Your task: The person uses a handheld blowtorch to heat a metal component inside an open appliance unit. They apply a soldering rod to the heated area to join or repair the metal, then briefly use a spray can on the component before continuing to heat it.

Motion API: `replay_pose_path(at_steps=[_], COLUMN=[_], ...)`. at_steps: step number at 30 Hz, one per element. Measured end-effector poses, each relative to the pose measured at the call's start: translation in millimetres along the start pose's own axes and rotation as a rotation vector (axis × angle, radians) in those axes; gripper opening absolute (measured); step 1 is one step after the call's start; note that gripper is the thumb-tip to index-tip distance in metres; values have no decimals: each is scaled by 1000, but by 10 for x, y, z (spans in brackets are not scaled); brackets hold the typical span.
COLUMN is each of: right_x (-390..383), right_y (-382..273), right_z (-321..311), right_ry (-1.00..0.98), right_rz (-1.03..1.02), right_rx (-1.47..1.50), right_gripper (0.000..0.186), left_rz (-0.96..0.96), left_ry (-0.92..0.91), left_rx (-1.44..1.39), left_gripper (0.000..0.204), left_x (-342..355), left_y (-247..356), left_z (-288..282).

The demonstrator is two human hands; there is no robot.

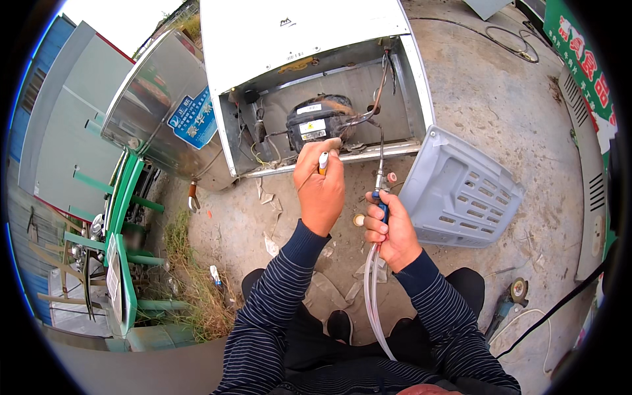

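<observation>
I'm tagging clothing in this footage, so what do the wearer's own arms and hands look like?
The left hand and right hand are bare, without gloves. Both arms wear long, dark navy sleeves: the left sleeve and right sleeve have thin, pale stripes, ending in plain navy cuffs at the wrists.

Bare hands (320,197) emerge from plain navy cuffs (304,249) on dark sleeves (260,319) with thin pale stripes. Black trousers (466,288) and a dark, pale-edged shoe (338,326) show below.
</observation>
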State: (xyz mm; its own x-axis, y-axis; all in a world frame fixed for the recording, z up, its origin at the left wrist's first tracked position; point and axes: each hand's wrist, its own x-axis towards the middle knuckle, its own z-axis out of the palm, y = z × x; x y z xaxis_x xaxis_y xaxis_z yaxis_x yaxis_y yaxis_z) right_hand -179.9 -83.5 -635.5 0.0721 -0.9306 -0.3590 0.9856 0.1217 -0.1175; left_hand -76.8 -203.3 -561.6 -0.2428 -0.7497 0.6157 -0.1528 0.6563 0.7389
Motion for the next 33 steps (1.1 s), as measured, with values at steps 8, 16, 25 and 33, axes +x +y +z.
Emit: replay_pose_path(at_steps=[8, 16, 25, 33], right_x=[-8, -7, 12, 39], right_y=[-7, -2, -1, 19], right_z=[-25, -21, -33, -62], right_ry=[0, 6, -13, -32], right_rz=[1, -4, -2, 12], right_rx=[-6, -11, -16, 12], right_gripper=[24, 23, 23, 30], left_rz=[-28, 2, -36, -397], left_ry=[-13, -25, 65, 95], left_rx=[1, 15, -17, 320], left_gripper=[17, 16, 19, 19], left_x=[-1, 27, -171, -1508], left_y=[-8, 15, 212, -346], left_z=[14, -3, -361, -1444])
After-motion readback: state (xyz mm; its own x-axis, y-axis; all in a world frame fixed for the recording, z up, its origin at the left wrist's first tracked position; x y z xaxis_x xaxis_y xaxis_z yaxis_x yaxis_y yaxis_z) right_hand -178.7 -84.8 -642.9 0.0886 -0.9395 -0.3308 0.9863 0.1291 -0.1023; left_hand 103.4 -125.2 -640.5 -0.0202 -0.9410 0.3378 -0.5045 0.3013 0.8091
